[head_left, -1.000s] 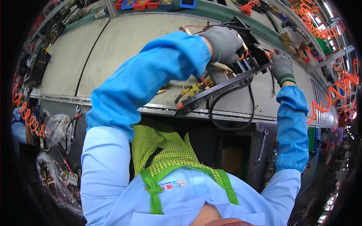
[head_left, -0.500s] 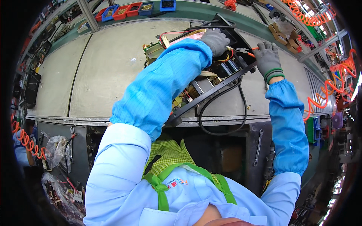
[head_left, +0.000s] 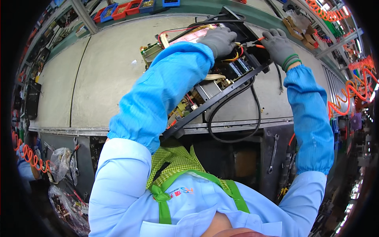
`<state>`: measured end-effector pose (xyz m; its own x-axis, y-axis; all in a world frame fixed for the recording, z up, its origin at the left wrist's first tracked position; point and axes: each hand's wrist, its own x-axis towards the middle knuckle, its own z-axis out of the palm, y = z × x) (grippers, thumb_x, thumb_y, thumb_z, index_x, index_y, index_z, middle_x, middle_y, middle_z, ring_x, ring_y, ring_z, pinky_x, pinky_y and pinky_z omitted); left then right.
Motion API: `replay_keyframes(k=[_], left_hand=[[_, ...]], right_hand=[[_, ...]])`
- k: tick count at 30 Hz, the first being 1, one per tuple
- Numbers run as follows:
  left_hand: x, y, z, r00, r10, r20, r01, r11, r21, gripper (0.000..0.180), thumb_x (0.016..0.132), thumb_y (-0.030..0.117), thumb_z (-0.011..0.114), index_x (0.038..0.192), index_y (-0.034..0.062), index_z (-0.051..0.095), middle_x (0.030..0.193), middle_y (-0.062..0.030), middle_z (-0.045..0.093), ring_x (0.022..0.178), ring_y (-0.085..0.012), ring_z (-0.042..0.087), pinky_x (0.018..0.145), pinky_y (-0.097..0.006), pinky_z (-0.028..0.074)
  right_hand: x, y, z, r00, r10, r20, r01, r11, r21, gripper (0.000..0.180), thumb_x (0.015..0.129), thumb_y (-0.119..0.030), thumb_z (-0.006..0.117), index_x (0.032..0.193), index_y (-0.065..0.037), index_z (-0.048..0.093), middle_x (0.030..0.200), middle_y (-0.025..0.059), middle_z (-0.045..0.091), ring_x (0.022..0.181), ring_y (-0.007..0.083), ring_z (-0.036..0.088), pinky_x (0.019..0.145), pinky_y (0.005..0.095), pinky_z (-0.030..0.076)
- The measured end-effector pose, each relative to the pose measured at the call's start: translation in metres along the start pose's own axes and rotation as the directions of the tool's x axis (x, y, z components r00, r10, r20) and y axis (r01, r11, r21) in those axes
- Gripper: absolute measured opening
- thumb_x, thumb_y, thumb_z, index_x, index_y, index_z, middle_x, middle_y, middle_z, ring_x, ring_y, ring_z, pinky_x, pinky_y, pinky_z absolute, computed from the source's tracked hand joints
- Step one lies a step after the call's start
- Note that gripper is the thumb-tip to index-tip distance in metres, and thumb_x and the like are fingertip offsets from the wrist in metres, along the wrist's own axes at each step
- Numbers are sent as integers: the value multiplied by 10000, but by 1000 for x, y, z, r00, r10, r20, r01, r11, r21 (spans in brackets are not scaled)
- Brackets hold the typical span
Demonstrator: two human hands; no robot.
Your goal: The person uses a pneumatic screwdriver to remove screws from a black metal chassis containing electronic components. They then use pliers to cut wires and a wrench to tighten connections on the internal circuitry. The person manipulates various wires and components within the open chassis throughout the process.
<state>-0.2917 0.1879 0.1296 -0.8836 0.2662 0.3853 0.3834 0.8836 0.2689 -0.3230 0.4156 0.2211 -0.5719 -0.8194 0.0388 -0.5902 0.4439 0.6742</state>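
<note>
- The left hand, in a grey knit glove, lies on the far part of an open electronics chassis, its fingers curled down among the wires; whether they pinch a wire I cannot tell, since the glove hides the tips.
- The right hand, also gloved, is clenched around small pliers with orange handles, whose nose points left toward the left hand, just beside its knuckles.
- The chassis sits on the grey workbench, right of centre and reaching from the near edge to the far side, tilted so that its black frame rail runs diagonally (yellow and red wires, a transformer block and a pink sheet show inside).
- A black cable loops from the chassis over the near edge of the bench and back.
- The person's blue left sleeve crosses the near half of the chassis and hides much of it.
- Far left, on a shelf, stand small red and blue parts bins.
- A spanner hangs on the bench front, lower right.
- Orange coiled hoses hang at the right, another at the lower left.
</note>
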Motion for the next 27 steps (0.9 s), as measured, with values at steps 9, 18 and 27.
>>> replay_keyframes(k=[9, 18, 27], left_hand=[[0, -1, 5, 999, -40, -18, 40, 999, 16, 242, 885, 324, 557, 993, 114, 608, 1042, -127, 596, 1011, -309, 577, 851, -422, 464], [-1, 4, 4, 999, -39, -36, 39, 999, -4, 242, 878, 332, 549, 984, 127, 622, 1008, -130, 615, 995, -300, 592, 844, -424, 466], [-2, 10, -5, 1000, -14, -11, 14, 999, 32, 295, 851, 378, 549, 1007, 143, 635, 975, -128, 629, 971, -302, 603, 833, -439, 461]], right_hand=[[23, 15, -6, 964, -110, 243, 108, 994, 23, 287, 870, -132, 557, 1152, -96, 594, 1122, 128, 550, 1030, 312, 574, 873, 391, 485], [26, 26, -1, 942, -239, 235, 233, 971, 56, 279, 840, -342, 609, 883, -70, 653, 886, 122, 583, 832, 301, 611, 737, 418, 499], [11, -4, -12, 916, -47, 399, -55, 969, 239, 490, 878, -504, 528, 911, -41, 683, 860, 191, 653, 779, 360, 643, 726, 453, 516]])
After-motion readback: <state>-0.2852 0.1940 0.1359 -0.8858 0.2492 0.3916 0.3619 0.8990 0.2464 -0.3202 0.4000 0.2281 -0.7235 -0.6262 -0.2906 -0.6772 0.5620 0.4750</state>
